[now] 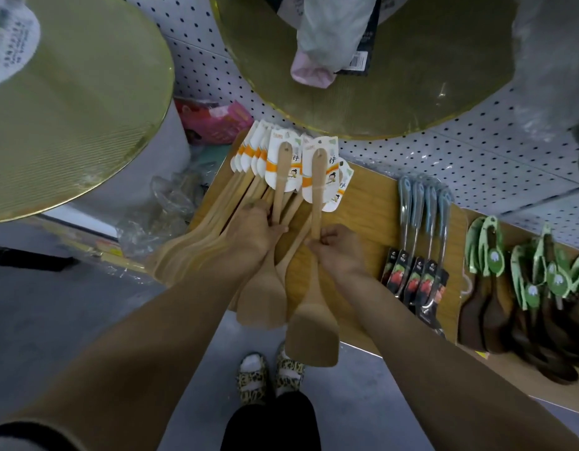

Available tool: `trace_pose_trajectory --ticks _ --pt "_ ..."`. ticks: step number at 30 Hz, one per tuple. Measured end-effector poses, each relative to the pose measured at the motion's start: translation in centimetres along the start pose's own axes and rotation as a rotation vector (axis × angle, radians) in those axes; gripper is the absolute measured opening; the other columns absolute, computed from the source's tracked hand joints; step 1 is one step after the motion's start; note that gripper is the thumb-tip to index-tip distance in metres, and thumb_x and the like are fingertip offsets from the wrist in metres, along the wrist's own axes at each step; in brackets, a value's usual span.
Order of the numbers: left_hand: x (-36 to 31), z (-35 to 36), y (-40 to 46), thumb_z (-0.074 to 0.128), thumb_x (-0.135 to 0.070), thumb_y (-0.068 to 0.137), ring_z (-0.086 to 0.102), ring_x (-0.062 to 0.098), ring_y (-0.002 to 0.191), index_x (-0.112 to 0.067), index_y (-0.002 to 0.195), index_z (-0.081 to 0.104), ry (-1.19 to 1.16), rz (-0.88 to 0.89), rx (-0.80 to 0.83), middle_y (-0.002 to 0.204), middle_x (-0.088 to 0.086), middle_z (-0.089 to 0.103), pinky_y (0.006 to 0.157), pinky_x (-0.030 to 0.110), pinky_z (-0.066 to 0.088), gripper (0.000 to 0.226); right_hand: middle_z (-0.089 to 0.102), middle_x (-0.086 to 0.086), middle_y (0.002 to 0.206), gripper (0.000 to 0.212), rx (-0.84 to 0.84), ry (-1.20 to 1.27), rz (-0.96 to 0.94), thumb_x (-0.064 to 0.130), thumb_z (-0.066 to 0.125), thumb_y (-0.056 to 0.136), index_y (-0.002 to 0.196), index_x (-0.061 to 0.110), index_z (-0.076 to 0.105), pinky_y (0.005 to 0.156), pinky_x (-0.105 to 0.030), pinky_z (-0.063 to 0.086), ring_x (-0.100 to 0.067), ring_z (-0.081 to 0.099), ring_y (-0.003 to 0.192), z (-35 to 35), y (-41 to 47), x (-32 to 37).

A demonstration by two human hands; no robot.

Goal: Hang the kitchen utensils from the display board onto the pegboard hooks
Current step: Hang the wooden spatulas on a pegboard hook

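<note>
Several wooden spatulas (216, 222) with white and orange card labels hang fanned against a wooden display board (369, 203) under the white pegboard (444, 148). My left hand (254, 227) grips the handle of one wooden spatula (280, 177), blade hanging below the wrist. My right hand (338, 249) pinches the handle of another wooden spatula (317, 190); its broad blade (312, 330) hangs down over the floor. Both handle tips point up at the labels.
Right of the spatulas hang grey-handled utensils (425, 216) with dark labels, then dark spoons with green cards (496, 265). Two large round gold boards (70, 102) (412, 92) jut out overhead. Clear plastic wrapping (164, 206) lies at the left. My slippered feet (272, 375) stand on grey floor.
</note>
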State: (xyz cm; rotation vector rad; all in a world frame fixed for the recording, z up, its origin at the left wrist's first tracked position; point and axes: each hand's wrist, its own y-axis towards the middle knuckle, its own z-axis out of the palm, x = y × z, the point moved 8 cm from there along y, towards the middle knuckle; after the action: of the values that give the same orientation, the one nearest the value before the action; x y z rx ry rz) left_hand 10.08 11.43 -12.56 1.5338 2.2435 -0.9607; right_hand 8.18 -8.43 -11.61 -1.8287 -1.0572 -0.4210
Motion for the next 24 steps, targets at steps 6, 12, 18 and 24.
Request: trace_pose_trajectory --ticks 6,12,18,24 --pt "-0.3 -0.4 -0.6 0.069 -0.03 0.081 0.063 0.025 0.083 -0.018 0.085 0.062 0.021 -0.089 -0.022 0.093 0.003 0.065 0.07 0.035 0.054 0.014 0.067 0.002 0.09 0.024 -0.008 0.042 0.018 0.023 0.081 0.082 0.085 0.026 0.058 0.087 -0.043 0.058 -0.021 0.067 0.093 -0.8 -1.3 -1.5" --pt "-0.9 -0.8 -2.9 0.075 -0.029 0.084 0.063 0.021 0.085 -0.013 0.092 0.069 -0.051 -0.157 0.092 0.099 0.004 0.07 0.068 0.027 0.046 0.019 0.066 0.002 0.094 0.026 -0.009 0.059 0.019 0.022 0.08 0.084 0.102 0.015 0.063 0.081 -0.034 0.057 -0.017 0.065 0.092 -3.1 -4.2 -1.8" --pt "-3.3 0.0 -9.1 0.079 -0.026 0.081 0.056 0.015 0.089 -0.014 0.093 0.065 -0.172 -0.107 0.185 0.093 -0.002 0.061 0.077 0.025 0.045 0.022 0.064 0.002 0.096 0.025 -0.05 0.044 0.016 0.023 0.078 0.086 0.103 0.016 0.061 0.08 -0.033 0.056 -0.018 0.063 0.094 -6.7 -8.1 -4.0" --pt "-6.1 1.2 -14.7 0.087 -0.023 0.071 0.068 0.023 0.086 -0.014 0.079 0.063 -0.36 -0.139 0.215 0.09 0.006 0.071 0.085 0.042 0.058 0.027 0.069 0.0 0.094 0.017 -0.154 0.121 -0.043 0.026 0.073 0.091 0.098 0.012 0.065 0.089 -0.038 0.054 -0.021 0.066 0.096 -12.8 -11.8 -5.8"
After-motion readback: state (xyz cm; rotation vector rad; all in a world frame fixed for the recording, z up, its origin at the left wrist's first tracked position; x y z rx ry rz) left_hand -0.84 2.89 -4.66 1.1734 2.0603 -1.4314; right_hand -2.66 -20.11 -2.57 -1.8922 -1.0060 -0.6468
